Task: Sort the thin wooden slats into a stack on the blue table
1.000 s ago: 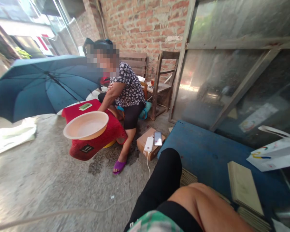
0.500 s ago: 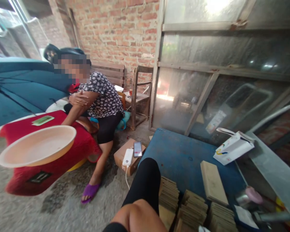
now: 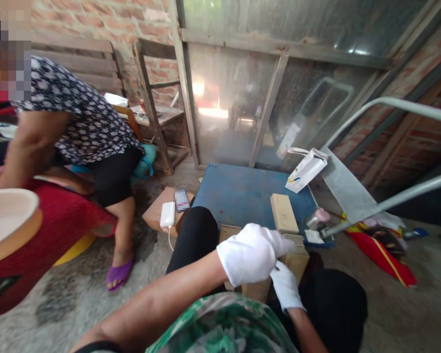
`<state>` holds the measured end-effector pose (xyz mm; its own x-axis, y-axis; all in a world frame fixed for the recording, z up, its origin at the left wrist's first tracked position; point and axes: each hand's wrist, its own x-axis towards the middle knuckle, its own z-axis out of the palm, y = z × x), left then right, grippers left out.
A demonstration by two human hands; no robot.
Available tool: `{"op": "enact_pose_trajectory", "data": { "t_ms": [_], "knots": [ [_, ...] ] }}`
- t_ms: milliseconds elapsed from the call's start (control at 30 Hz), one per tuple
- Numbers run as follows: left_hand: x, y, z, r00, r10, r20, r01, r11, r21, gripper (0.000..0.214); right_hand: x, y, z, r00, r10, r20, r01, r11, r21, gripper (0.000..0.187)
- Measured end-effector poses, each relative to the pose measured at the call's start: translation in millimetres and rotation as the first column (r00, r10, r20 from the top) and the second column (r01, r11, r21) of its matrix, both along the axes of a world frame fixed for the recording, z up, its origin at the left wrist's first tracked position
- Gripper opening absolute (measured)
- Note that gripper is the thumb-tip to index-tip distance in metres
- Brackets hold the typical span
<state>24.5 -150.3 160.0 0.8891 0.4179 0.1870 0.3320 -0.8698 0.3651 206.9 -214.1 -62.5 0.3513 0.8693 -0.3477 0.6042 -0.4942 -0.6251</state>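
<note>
Two white-gloved hands meet at the near edge of the blue table (image 3: 242,191). The left hand (image 3: 253,252) curls, fingers together, over a stack of tan wooden slats (image 3: 297,262). The right hand (image 3: 284,287) lies just under it against the stack's front. I cannot tell whether either hand grips. One separate slat bundle (image 3: 283,213) lies behind, and one white paper bag (image 3: 305,169) at the far right corner. One power bank (image 3: 168,214) and one phone (image 3: 181,200) sit on a cardboard box (image 3: 155,215).

Nothing legible — print on the white bag (image 3: 306,170) is too small.
</note>
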Motion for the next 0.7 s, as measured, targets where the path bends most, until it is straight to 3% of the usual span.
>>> {"op": "enact_pose_trajectory", "data": {
  "t_ms": [200, 500, 600, 700],
  "knots": [
    [0.6, 9.4, -14.0, 0.998, 0.063, -0.001, -0.063, 0.994, 0.085, 0.026, 10.5, 2.6, -15.5, 0.999, -0.047, -0.011, 0.047, 0.999, -0.01, 0.047],
    [2.8, 4.4, -10.5, 0.995, 0.09, 0.032, -0.092, 0.991, 0.093, 0.023, 11.1, 2.2, -20.6, 0.999, -0.03, 0.044, 0.029, 0.999, 0.033, 0.043],
    [6.5, 4.1, -18.3, 0.986, 0.151, 0.07, -0.149, 0.988, -0.038, 0.029, 9.3, 3.5, -19.7, 0.998, -0.028, 0.054, 0.025, 0.998, 0.054, 0.039],
    [10.5, 3.8, -50.4, 0.955, 0.27, 0.12, -0.213, 0.91, -0.357, 0.03, 7.1, 5.5, -18.0, 0.998, -0.019, 0.06, 0.015, 0.997, 0.075, 0.035]
  ]
}}
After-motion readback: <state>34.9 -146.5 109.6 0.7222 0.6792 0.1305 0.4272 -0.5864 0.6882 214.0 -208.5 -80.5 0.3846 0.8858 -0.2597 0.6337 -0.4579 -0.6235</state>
